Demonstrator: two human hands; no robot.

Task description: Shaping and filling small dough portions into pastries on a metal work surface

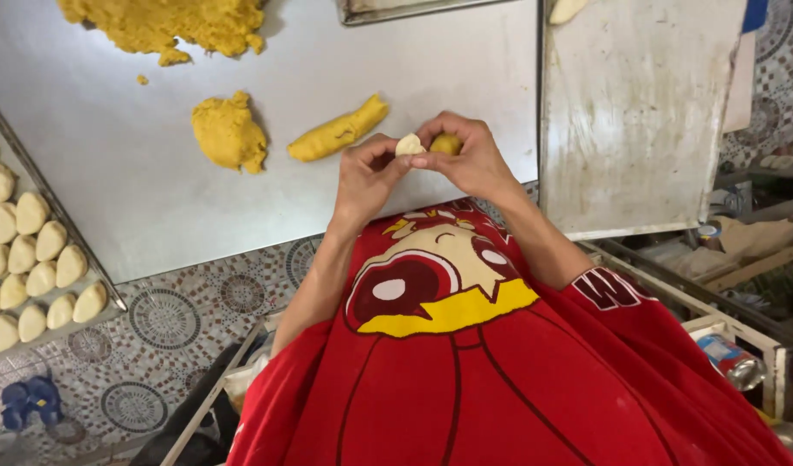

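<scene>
Both hands meet just above the near edge of a steel worktop [138, 164]. My left hand [365, 175] pinches a small pale piece of dough [409, 144] between thumb and fingers. My right hand [472, 155] cups a small yellow ball of filling [446, 143] pressed against that dough. Just left of the hands, a yellow roll of filling [338, 131] lies on the worktop. A yellow lump [229, 134] sits farther left, and a large yellow heap [168, 24] at the far edge.
A tray [69, 226] at the left holds several shaped pale dough pieces [34, 263]. A worn white board [629, 112] lies to the right. Patterned tile floor, blue sandals [30, 403], wooden frames and a can [731, 361] lie below.
</scene>
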